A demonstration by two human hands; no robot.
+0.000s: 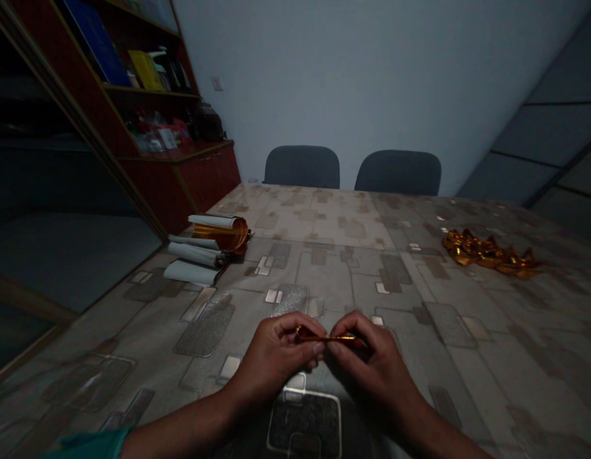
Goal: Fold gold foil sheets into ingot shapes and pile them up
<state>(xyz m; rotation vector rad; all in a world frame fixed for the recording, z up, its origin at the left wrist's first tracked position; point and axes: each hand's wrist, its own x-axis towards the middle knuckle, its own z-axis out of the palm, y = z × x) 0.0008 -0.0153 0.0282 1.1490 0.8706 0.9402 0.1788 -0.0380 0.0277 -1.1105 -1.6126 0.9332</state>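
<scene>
Between my two hands is a small folded piece of shiny gold foil paper point(329, 338), held just above the near part of the table. My left hand point(280, 347) pinches its left part between thumb and fingers. On the other side, my right hand point(366, 350) grips the right part the same way, and the fingertips of both hands nearly meet at the middle. Much of the paper is covered by my fingers. Off to the right lies a row of several folded gold foil pieces point(489, 254). Curled gold sheets with pale backs point(206, 248) form a stack on the left.
A patterned cloth point(319, 213) covers the table point(410, 395). Two grey chairs point(302, 166) stand at its far edge, before a pale wall point(324, 76). At the back left is a red-brown cabinet point(204, 178) with filled shelves.
</scene>
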